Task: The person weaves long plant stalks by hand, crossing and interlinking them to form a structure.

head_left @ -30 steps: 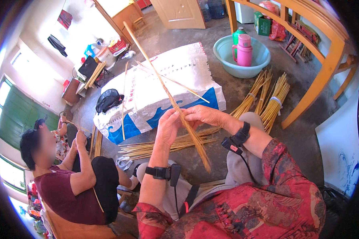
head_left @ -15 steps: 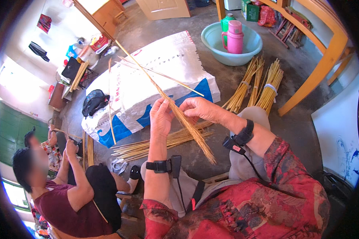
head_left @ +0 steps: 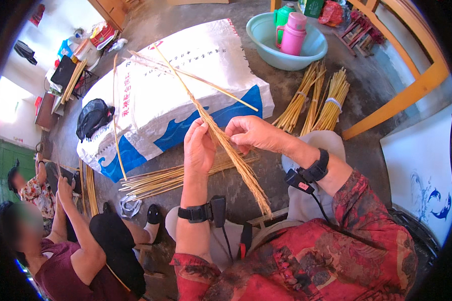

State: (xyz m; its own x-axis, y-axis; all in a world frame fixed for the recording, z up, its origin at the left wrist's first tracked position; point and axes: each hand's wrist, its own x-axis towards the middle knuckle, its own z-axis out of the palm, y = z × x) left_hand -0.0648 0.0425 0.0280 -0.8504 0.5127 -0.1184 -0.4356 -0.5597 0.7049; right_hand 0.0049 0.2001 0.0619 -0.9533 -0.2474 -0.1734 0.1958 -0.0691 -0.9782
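Observation:
My left hand (head_left: 199, 149) is closed around a dried stalk with a long bushy head (head_left: 242, 175), which looks like broomcorn. Its thin stem slants up and away over a white sack, and the frayed head hangs down toward my lap. Thumb and fingers of my right hand (head_left: 252, 133) are pinched together at the right side of the head, just below the left hand's grip; whatever lies between those fingertips is too small to make out. Under my hands, a loose row of straw-coloured stalks (head_left: 158, 181) lies on the floor.
The large white sack with blue print (head_left: 176, 95) carries loose stalks and a black plastic bag (head_left: 94, 119). Tied stalk bundles (head_left: 335, 95) lie at right, near a blue basin (head_left: 266, 56) holding flasks (head_left: 292, 37). A wooden frame (head_left: 402, 105) stands right; two people (head_left: 80, 266) sit left.
The whole view has tilted, so the sack and basin sit higher and further left. My hands keep nearly the same hold on the stalk, with the right fingers still at its head.

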